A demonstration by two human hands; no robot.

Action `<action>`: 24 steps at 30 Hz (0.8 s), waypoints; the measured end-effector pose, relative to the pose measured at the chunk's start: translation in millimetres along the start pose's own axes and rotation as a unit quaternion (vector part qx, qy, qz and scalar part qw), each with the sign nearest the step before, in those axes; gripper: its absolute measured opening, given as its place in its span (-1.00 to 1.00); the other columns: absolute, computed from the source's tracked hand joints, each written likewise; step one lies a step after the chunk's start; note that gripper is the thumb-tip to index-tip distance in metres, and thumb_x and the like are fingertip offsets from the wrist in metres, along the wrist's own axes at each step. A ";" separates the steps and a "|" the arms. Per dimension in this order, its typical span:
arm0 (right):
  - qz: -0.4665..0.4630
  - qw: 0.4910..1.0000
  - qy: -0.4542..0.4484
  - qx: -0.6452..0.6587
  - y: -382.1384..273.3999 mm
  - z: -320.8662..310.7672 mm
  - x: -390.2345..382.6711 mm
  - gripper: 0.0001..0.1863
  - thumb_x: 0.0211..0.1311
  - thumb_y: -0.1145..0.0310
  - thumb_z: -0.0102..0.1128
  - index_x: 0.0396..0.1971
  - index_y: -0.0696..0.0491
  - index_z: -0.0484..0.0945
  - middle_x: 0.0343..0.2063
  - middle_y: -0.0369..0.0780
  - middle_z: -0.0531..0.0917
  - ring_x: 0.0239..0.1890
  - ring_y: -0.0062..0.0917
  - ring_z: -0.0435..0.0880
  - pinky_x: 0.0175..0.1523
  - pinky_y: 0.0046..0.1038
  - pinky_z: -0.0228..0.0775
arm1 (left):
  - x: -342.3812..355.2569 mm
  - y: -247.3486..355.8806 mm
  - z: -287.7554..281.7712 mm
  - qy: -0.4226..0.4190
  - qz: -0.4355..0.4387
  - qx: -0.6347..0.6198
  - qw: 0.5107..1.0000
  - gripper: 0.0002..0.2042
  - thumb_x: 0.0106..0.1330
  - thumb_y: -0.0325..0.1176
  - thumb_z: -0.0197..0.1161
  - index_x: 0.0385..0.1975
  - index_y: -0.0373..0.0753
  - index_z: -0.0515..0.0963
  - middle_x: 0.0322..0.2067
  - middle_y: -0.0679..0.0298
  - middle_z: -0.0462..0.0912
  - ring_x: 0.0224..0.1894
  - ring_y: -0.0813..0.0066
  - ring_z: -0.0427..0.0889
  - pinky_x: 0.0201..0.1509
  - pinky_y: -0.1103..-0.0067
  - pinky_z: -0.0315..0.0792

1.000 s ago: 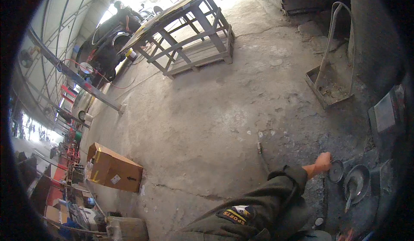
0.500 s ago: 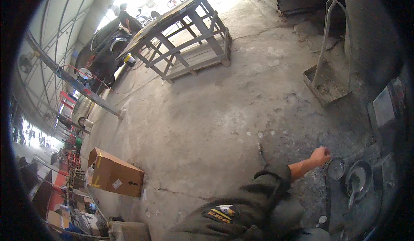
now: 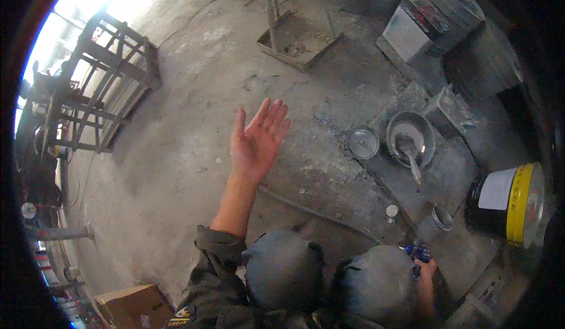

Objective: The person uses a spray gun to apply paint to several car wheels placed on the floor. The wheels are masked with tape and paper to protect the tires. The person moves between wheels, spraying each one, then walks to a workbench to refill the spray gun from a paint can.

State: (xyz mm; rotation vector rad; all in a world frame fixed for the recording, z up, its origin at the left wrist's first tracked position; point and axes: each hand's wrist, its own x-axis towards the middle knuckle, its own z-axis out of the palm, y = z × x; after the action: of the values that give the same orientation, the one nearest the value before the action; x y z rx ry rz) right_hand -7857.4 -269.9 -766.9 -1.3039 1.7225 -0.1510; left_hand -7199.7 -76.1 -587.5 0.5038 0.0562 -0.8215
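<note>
My left hand (image 3: 259, 143) is stretched out over the concrete floor, palm up, fingers spread, holding nothing. Low at the right, beside my knee, my right hand (image 3: 425, 270) is closed around a blue spray gun (image 3: 416, 252). A grey cup (image 3: 432, 224) sits just beyond the gun; whether it is joined to it, I cannot tell. From near the gun a dark hose (image 3: 321, 214) runs left across the floor, passing behind my left wrist. Farther off lies a round metal bowl (image 3: 432, 140) with a brush-like tool (image 3: 414, 164) leaning in it.
Beside the bowl is a round lid or dish (image 3: 363, 142). A black and yellow bucket (image 3: 518, 205) lies at the right. Farther back stand a rectangular can (image 3: 406, 35) and a long-handled metal dustpan (image 3: 303, 64). A wooden crate frame (image 3: 112, 87) and cardboard box (image 3: 135, 308) are leftward.
My view has swung to the right and down. My left hand has turned from curled fingers to an open upturned palm. My right hand with the spray gun has come into view.
</note>
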 end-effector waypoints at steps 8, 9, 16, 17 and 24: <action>-0.087 0.995 0.025 -0.048 -16.3 19.2 -53.4 -0.53 -0.13 0.53 0.55 -0.18 0.20 0.52 -0.26 -0.22 0.64 -0.24 -0.47 0.59 -0.07 -0.35 0.47 | 4.4 -9.7 24.5 -0.092 -0.049 -0.055 0.993 -0.74 0.37 -0.21 0.10 -0.34 -0.31 0.54 -0.32 0.21 0.55 -0.13 0.28 0.50 0.20 0.38 0.40; -0.088 0.995 0.038 -0.034 -13.8 20.0 -57.3 -0.54 -0.12 0.53 0.55 -0.19 0.20 0.52 -0.26 -0.22 0.64 -0.24 -0.47 0.59 -0.06 -0.35 0.47 | 2.4 -11.6 23.3 -0.073 -0.047 -0.052 0.995 -0.75 0.37 -0.21 0.10 -0.35 -0.31 0.53 -0.35 0.22 0.52 -0.16 0.30 0.48 0.14 0.41 0.40; -0.143 0.985 0.048 0.082 -51.5 5.5 -93.9 -0.39 -0.07 0.50 0.55 0.05 0.22 0.50 -0.03 -0.15 0.62 -0.02 -0.42 0.58 0.14 -0.33 0.41 | -14.2 -11.9 31.2 -0.069 -0.081 -0.039 0.994 -0.74 0.35 -0.14 0.10 -0.36 -0.24 0.46 -0.38 0.26 0.46 -0.21 0.33 0.45 -0.04 0.47 0.44; -0.114 0.990 0.035 0.072 -59.9 3.7 -97.0 -0.35 -0.07 0.49 0.56 0.09 0.22 0.48 0.01 -0.14 0.61 0.01 -0.41 0.58 0.17 -0.34 0.40 | -22.3 -9.1 30.5 -0.060 -0.096 -0.038 0.993 -0.74 0.35 -0.13 0.11 -0.37 -0.22 0.44 -0.38 0.27 0.44 -0.20 0.33 0.45 -0.05 0.48 0.45; -0.214 0.974 0.037 -0.069 -98.7 26.1 -87.7 -0.31 -0.12 0.49 0.60 0.11 0.24 0.53 -0.01 -0.15 0.67 -0.01 -0.43 0.62 0.12 -0.36 0.45 | -143.5 -2.9 -34.6 -0.082 -0.351 0.347 0.866 -0.73 0.31 -0.08 0.23 -0.33 -0.16 0.49 -0.44 0.34 0.44 -0.38 0.48 0.43 -0.35 0.53 0.35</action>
State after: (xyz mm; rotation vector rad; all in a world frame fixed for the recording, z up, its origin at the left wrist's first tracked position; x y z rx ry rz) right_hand -7770.9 -230.6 -671.6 -1.7829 1.5119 -0.3351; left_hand -7295.3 36.3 -584.8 1.1269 -0.2395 -1.6165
